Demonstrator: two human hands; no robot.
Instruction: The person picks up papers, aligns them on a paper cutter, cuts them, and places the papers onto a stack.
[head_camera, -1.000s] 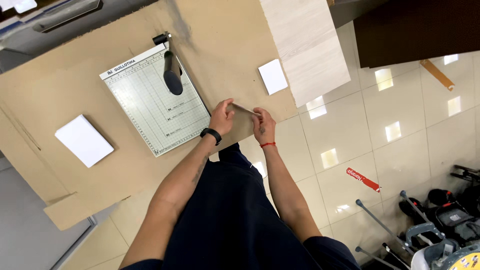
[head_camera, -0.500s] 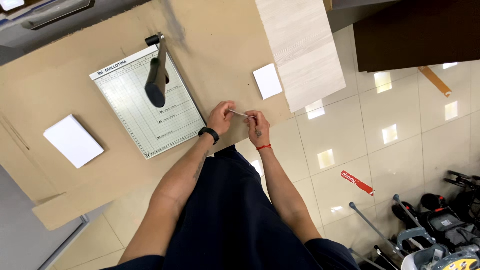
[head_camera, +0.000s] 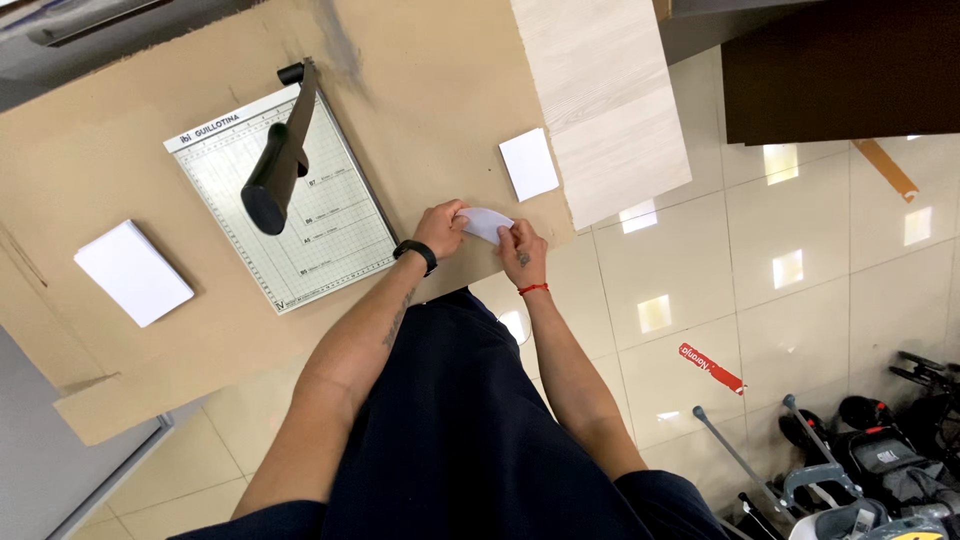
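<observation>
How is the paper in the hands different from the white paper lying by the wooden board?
The held paper is bent into a curve, while the small paper by the pale wooden board lies flat on the table. The held paper is pinched between the left hand and the right hand; the small paper is touched by nobody. The small paper shows a full rectangle; the held one is partly hidden by fingers. Both are white.

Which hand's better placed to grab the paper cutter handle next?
Left hand, probably: it sits nearer the paper cutter and its raised black handle. The right hand is farther off; both pinch the small white paper.
</observation>
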